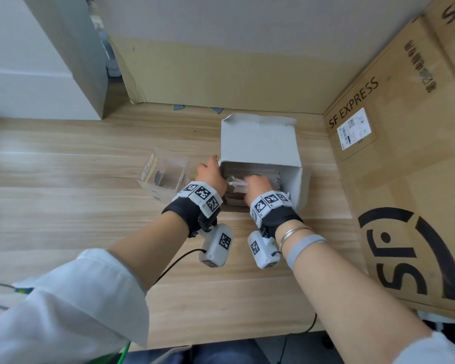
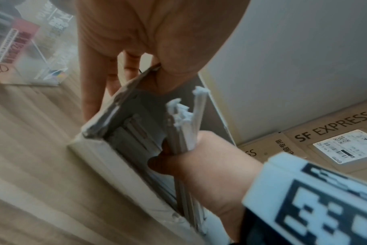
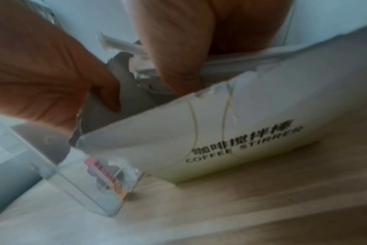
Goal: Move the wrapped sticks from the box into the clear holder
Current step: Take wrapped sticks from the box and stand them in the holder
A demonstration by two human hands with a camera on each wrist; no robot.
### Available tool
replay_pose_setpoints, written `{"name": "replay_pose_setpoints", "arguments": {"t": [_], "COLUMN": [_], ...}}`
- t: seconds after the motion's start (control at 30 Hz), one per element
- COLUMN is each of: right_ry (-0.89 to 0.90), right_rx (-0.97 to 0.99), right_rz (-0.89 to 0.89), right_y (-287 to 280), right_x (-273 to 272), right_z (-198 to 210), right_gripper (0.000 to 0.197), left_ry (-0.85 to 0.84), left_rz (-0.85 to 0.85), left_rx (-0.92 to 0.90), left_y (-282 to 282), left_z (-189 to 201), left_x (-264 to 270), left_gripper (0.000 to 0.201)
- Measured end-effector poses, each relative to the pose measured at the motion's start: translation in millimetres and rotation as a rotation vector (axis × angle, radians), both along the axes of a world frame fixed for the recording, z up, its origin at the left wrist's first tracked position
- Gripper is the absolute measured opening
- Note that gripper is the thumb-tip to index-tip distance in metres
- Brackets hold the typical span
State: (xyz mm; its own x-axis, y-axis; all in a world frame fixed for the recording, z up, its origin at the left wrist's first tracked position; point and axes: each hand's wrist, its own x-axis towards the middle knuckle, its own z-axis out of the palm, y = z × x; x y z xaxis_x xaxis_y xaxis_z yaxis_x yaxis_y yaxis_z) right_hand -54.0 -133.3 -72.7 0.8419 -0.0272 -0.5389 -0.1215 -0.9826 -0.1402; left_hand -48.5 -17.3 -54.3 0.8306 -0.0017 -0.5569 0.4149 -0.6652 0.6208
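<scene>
White coffee-stirrer box (image 1: 260, 143) sits on the wooden table (image 1: 90, 164), lid flap folded back toward 12 o'clock, open mouth facing the person. Side panel reads "COFFEE STIRRER" in the right wrist view.

Right hand (image 1: 258, 186) is down inside the box, fingers closed round a bundle of paper-wrapped sticks (image 2: 184, 129) — torn white wrapper ends poke up above the fist. More wrapped sticks lie flat in the box under it.

Left hand (image 1: 210, 174) pinches the box's ragged left wall at about 9 o'clock, thumb inside, fingers outside.

Clear holder (image 1: 166, 172) stands on the table just beside the box at its 9 o'clock — see-through walls, printed labels; whether any sticks are in it, cannot tell.

Large SF EXPRESS carton (image 1: 405, 158) stands at 3 o'clock of the box.
</scene>
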Motion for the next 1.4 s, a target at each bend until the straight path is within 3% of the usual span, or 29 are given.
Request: {"name": "replay_pose_setpoints", "arguments": {"t": [0.13, 0.27, 0.33, 0.47, 0.6, 0.73, 0.9, 1.1, 1.33, 1.4], "right_ry": [-0.138, -0.299, -0.329, -0.316, -0.354, -0.42, -0.508, -0.515, -0.33, -0.281], "right_rx": [0.168, 0.387, 0.456, 0.577, 0.68, 0.75, 0.888, 1.084, 0.98, 0.896], "right_rz": [-0.113, -0.245, -0.301, -0.392, -0.436, -0.423, -0.307, -0.257, -0.336, -0.346], "right_y": [-5, -1, 4, 11, 27, 47, 77, 114, 124, 123], "right_x": [1, 0, 1, 7, 14, 25, 38, 49, 49, 48], "right_z": [6, 23, 30, 37, 47, 59, 80, 87, 49, 39], "right_gripper": [0.013, 0.044, 0.044, 0.023, 0.036, 0.04, 0.04, 0.044, 0.028, 0.037], "left_ry": [0.055, 0.059, 0.042, -0.105, -0.321, -0.14, -0.061, -0.075, -0.055, -0.058], "left_rz": [-0.106, -0.196, -0.215, -0.183, -0.149, -0.157, -0.042, 0.09, 0.197, 0.204], "left_rx": [0.125, 0.175, 0.189, 0.145, 0.275, 0.44, 0.15, -0.006, -0.099, -0.104], "left_y": [5, 10, 12, 24, 52, 89, 116, 123, 126, 127], "left_z": [3, 5, 9, 22, 39, 37, 28, 28, 19, 18], "left_x": [11, 17, 18, 25, 36, 44, 50, 53, 55, 57], "left_gripper": [0.073, 0.061, 0.054, 0.043, 0.046, 0.047, 0.037, 0.027, 0.027, 0.027]}}
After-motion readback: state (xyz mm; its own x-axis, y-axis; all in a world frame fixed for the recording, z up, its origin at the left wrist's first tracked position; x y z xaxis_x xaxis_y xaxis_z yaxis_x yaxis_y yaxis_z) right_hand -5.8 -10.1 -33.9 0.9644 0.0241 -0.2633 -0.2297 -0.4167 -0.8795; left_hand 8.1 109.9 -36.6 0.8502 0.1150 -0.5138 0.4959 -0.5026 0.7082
